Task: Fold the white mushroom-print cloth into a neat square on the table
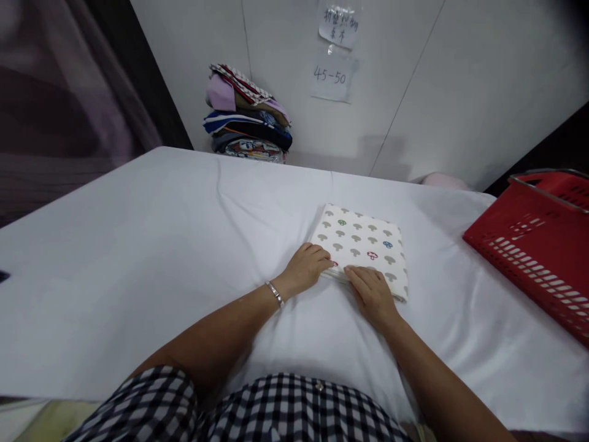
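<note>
A folded white cloth [363, 242], printed with grey mushrooms and a few green, blue and red ones, lies flat on the white-covered table [151, 258]. At its near left corner is my left hand [307, 268], fingers closed on the edge; a silver bracelet circles that wrist. My right hand [372, 293] rests along the near edge, its fingers stretched out on top of the cloth. The hands are a short gap apart. What lies under my fingertips is hidden.
A red plastic basket [543, 245] with a metal handle stands at the right. Behind the table's far edge, a pile of folded fabrics [248, 116] leans by the white wall. Two paper signs [332, 77] hang there. Something pink [444, 181] shows past the far right edge.
</note>
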Demonstrator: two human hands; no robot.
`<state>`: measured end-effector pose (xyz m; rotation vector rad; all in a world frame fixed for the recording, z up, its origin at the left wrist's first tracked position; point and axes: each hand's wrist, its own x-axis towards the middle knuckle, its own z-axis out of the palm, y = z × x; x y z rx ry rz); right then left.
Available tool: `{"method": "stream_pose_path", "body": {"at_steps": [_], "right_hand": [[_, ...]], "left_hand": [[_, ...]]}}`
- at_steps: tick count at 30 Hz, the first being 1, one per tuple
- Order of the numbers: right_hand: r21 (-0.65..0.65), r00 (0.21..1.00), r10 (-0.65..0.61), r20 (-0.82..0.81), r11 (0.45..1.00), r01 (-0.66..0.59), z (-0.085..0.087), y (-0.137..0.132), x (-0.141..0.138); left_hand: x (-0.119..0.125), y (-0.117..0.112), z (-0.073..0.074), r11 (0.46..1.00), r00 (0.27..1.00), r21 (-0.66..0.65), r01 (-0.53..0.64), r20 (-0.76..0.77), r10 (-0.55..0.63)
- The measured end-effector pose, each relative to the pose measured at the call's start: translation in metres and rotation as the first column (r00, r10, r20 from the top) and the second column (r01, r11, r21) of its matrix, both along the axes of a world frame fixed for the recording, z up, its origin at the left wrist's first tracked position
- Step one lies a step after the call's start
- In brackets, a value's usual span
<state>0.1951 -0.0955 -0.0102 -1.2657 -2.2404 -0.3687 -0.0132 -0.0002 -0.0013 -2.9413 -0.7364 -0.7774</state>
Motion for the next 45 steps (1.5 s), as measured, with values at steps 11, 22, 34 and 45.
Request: {"method": "stream_pose_path", "body": {"at_steps": [11, 22, 34, 45], "right_hand": [[-0.014, 0.999, 0.028, -0.016, 0.999, -0.028, 0.0, 0.001, -0.001], [-0.045, 0.998, 0.036, -0.052, 0.998, -0.039, -0.005, 0.002, -0.001], [-0.229, 0.68, -0.414, -0.605, 0.909, 0.349, 0.002, -0.003, 0.055], [-0.571, 0.474, -0.631, -0.614, 0.77, 0.286, -0.011, 0.014, 0.09]], "left_hand": [[-0.016, 0.003, -0.004, 0.997, 0.997, 0.064, -0.044, 0.071, 0.039], [-0.022, -0.007, -0.003, 0.95, 0.992, -0.305, -0.064, 0.086, 0.094], [-0.012, -0.003, -0.006, 0.927, 0.931, -0.37, -0.055, 0.318, 0.182], [-0.014, -0.007, 0.006, 0.597, 0.82, -0.748, -0.289, 0.129, 0.558]]}}
